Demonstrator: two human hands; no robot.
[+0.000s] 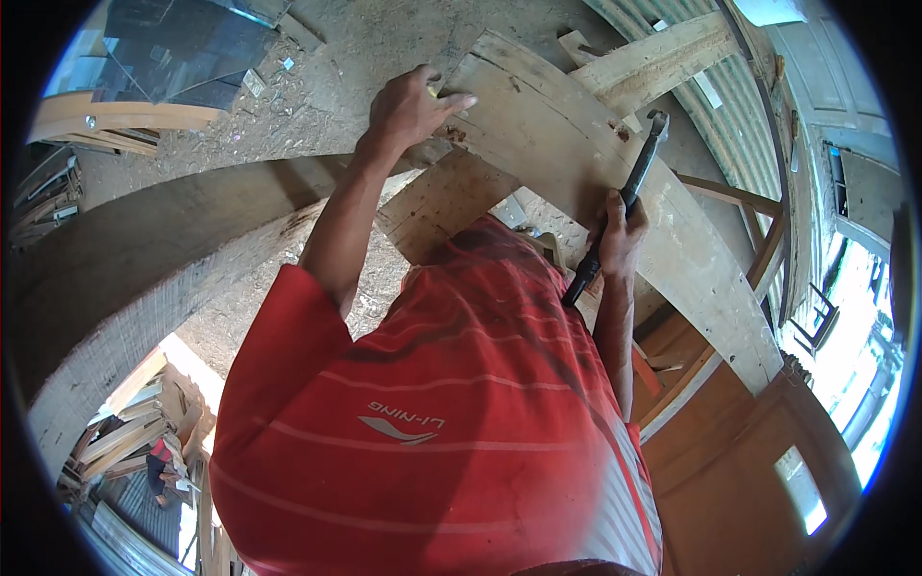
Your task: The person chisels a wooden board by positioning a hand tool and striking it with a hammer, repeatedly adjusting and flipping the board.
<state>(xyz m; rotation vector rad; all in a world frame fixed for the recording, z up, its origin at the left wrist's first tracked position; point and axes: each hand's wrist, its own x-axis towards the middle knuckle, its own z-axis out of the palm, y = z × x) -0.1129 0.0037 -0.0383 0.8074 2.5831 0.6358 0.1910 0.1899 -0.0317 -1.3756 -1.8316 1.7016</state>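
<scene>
In my right hand (622,235) is a hammer (636,178), fingers wrapped round its black handle. Its metal head points away from me, above the far side of a wide wooden board (567,134). The board runs slantwise from the top middle down to the right. At its left end is my left hand (408,110), thumb stretched over the board and the other fingers curled. A small yellowish bit shows between those fingers, too little to name. A shorter piece of wood (447,202) lies below that end of the board, close to my red shirt.
A thick, long timber beam (192,226) crosses on my left. Behind the board stand a wooden brace (663,62) and corrugated sheeting (715,120). A brown panel (730,470) is at lower right. Stacked planks (125,437) and another person (158,470) appear at lower left.
</scene>
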